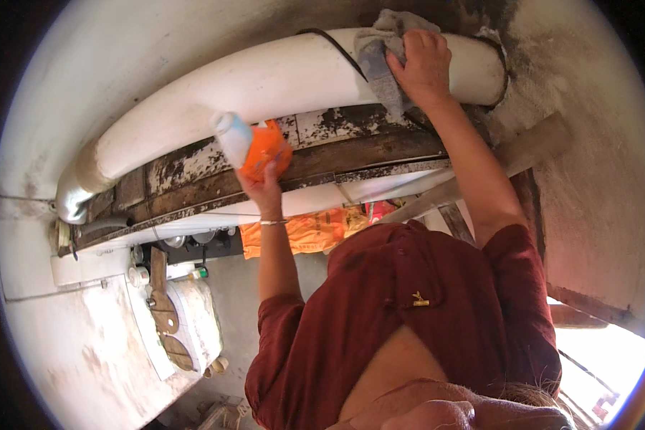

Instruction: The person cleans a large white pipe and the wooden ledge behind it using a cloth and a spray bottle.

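A thick white pipe (236, 80) runs along the wall, from a silvery elbow on the left to a hole in the wall on the right. My right hand (427, 67) presses a grey cloth (376, 54) on top of the pipe near its right end. Part of the cloth hangs down the pipe's front. In my left hand (263, 185) is a white and orange container (255, 142), probably a bottle, tilted and blurred. It is held in front of the pipe, with its pale end up and to the left.
Below the pipe runs a worn wooden ledge (365, 140) with peeling paint. A dark strap (333, 45) crosses the pipe. A diagonal beam (532, 142) lies at right. Lower down are an orange printed sheet (301, 231) and a counter with wooden boards (164, 306).
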`<action>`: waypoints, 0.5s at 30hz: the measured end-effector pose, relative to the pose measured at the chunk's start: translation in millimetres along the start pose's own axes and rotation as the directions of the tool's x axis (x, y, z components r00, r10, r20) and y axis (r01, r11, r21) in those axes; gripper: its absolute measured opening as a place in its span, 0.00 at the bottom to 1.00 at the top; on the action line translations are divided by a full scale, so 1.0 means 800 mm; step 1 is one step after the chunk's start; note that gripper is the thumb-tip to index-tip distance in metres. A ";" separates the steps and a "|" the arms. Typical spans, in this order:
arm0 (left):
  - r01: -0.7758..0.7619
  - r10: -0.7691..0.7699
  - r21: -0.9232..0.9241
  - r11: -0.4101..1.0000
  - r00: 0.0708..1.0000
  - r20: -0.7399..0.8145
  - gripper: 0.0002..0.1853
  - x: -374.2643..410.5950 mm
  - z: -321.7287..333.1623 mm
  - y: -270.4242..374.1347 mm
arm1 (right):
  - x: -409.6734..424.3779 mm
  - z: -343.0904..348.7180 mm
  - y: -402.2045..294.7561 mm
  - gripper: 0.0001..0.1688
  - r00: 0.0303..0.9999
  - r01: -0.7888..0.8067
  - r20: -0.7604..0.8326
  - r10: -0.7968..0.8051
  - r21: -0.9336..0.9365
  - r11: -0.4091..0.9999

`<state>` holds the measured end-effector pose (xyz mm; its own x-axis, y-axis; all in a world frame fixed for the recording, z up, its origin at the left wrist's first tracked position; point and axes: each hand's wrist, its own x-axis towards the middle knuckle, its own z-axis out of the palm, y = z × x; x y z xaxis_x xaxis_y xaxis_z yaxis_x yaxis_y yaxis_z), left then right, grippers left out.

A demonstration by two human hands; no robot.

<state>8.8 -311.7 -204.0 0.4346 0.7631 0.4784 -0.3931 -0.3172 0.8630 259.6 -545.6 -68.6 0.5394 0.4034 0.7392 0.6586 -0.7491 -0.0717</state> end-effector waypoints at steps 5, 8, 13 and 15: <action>0.154 -0.128 -0.114 0.981 0.970 0.209 0.29 -0.004 0.047 0.016 | -0.002 0.003 0.004 0.25 0.999 0.035 -0.041 -0.033 0.028 0.999; 0.265 -0.182 -0.173 0.949 0.904 0.387 0.29 0.011 0.061 0.033 | -0.003 -0.003 0.001 0.24 0.996 0.048 -0.079 -0.043 0.060 0.997; 0.289 -0.208 -0.126 0.949 0.874 0.438 0.30 0.020 0.056 0.034 | -0.003 -0.003 0.003 0.24 0.997 0.040 -0.071 -0.035 0.064 0.997; 0.242 -0.183 -0.091 0.966 0.888 0.423 0.32 0.019 0.056 0.032 | -0.005 0.001 0.005 0.25 0.998 0.037 -0.051 -0.034 0.058 0.998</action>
<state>41.4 -333.4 -167.9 0.8002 0.4971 0.3354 -0.3482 -0.0702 0.9348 260.4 -549.4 -72.1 0.4894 0.4012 0.7743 0.7070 -0.7023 -0.0830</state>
